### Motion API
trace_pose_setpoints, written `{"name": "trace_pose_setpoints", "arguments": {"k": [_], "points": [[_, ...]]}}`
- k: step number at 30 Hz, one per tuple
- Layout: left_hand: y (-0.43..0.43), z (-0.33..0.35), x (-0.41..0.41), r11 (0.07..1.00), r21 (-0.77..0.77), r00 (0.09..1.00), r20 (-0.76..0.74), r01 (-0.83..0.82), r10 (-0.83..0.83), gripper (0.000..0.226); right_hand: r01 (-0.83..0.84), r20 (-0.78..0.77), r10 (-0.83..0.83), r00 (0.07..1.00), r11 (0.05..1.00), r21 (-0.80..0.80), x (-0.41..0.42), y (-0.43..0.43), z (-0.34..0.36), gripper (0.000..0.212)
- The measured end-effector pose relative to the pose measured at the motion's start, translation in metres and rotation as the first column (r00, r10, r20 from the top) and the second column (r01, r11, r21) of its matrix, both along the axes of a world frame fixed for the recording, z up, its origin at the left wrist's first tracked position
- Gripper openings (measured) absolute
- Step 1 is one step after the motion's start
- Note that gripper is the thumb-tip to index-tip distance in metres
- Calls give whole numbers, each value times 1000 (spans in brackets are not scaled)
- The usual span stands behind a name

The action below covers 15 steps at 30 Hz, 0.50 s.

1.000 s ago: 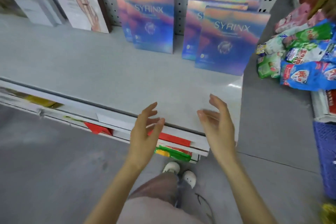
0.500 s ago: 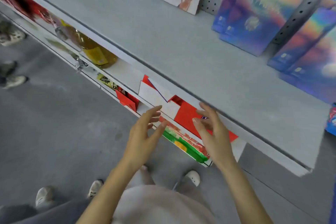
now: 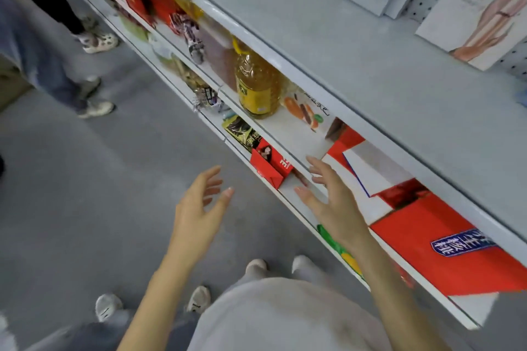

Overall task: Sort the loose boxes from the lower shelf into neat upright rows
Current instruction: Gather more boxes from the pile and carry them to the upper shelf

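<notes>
On the lower shelf (image 3: 302, 137) lie loose flat boxes: a large red box with a blue label (image 3: 445, 248) at the right, and a red-and-white box (image 3: 370, 168) tilted behind it. One shelf lower, a small red box with a printed portrait (image 3: 271, 164) stands at the edge. My right hand (image 3: 330, 202) hovers with fingers spread just in front of the lower shelf's edge, holding nothing. My left hand (image 3: 199, 208) hangs over the floor to its left, fingers relaxed and empty.
A yellow oil bottle (image 3: 256, 85) stands on the lower shelf, left of the boxes. The upper shelf (image 3: 356, 51) carries upright white boxes (image 3: 482, 11). Snack packets (image 3: 239, 131) fill the bottom shelf. Other people's legs and shoes (image 3: 94, 105) stand at the left on the grey floor.
The view has swung left and down from the upper shelf to the lower shelves. Both hands have dropped below the upper shelf's edge, and the right hand now reaches toward the lower shelf.
</notes>
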State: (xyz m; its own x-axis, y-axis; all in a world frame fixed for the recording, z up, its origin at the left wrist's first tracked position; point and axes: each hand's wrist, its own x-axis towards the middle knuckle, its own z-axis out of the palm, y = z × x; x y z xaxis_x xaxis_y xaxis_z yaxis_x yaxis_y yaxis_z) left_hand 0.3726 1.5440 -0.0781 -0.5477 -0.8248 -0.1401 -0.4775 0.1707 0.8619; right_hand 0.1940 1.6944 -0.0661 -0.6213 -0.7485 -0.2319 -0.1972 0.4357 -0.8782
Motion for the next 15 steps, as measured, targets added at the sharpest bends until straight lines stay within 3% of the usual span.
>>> {"name": "trace_pose_setpoints", "arguments": {"k": [6,11,15], "points": [[-49,2,-12,989,103,990,-82,-106,114,33,-75,-36,74,997,997,-11,-10,-79,13,70],[-106,5,-35,980,110,980,-97,-164,175,33,-51,77,59,995,994,-95,-37,-162,3,67],[-178,10,-66,967,63,962,-109,-245,251,31,-134,95,152,984,976,-172,-70,-249,-3,66]]}}
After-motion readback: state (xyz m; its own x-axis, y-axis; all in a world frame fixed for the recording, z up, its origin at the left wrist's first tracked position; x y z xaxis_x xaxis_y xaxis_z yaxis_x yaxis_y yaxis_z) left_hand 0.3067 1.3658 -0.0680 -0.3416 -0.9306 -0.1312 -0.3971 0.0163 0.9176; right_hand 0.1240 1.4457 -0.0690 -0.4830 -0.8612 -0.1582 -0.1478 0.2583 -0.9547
